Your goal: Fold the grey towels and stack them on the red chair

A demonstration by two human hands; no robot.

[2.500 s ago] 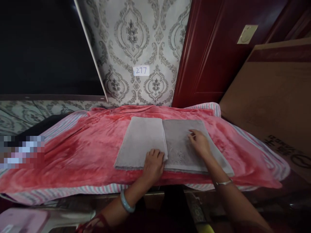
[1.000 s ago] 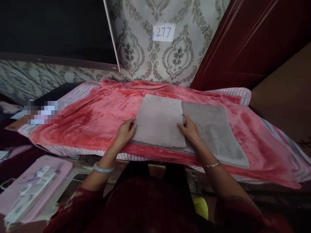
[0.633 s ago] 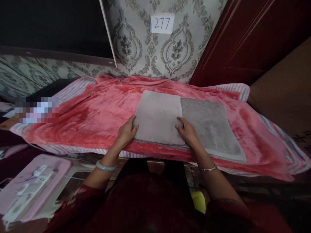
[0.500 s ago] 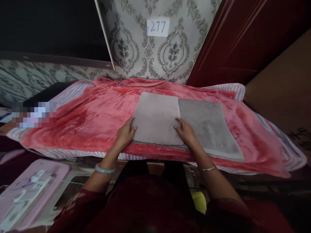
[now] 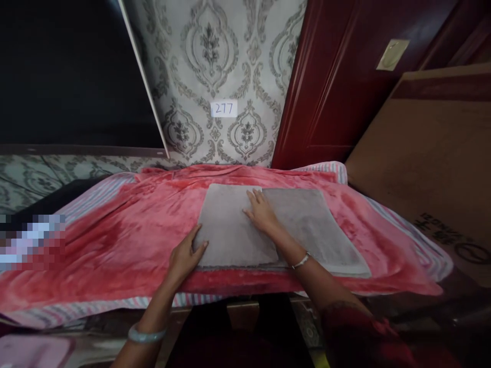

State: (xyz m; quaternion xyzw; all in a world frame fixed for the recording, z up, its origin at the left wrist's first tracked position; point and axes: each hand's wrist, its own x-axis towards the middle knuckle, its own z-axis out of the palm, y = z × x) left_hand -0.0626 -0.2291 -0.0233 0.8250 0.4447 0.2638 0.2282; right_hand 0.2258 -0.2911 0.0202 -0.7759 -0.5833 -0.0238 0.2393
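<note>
A grey towel (image 5: 303, 225) lies on a red plush blanket (image 5: 126, 235), its left part folded over into a thicker panel (image 5: 226, 230). My left hand (image 5: 184, 258) rests at the near left corner of that panel, fingers curled lightly against its edge. My right hand (image 5: 261, 210) lies flat on the panel's far right edge, fingers stretched out and pressing the cloth. Neither hand lifts anything.
The blanket covers a striped sheet (image 5: 418, 240) on a table against patterned wallpaper with a "277" label (image 5: 224, 109). A dark red door (image 5: 345, 87) and a brown cardboard panel (image 5: 425, 158) stand at the right. A dark screen (image 5: 65, 76) fills the upper left.
My right hand has slid from the near fold edge to the far end of the folded panel. The camera has tilted upward; my left hand stays at the near left corner.
</note>
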